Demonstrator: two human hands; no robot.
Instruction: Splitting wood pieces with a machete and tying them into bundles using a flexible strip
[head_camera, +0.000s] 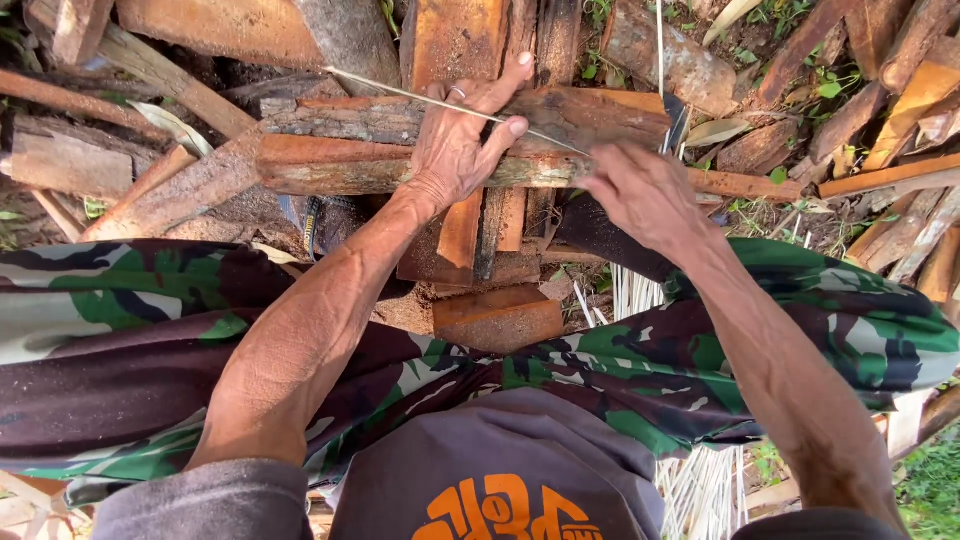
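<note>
Over the log (400, 165), both hands grip a thin stick (400, 92) slanting upper-left to lower-right.

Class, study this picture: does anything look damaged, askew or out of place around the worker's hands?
Nothing alarming. The wood pile is jumbled, slabs lying at all angles. The left hand presses a thin strip on a log; the right hand holds a blade.
</note>
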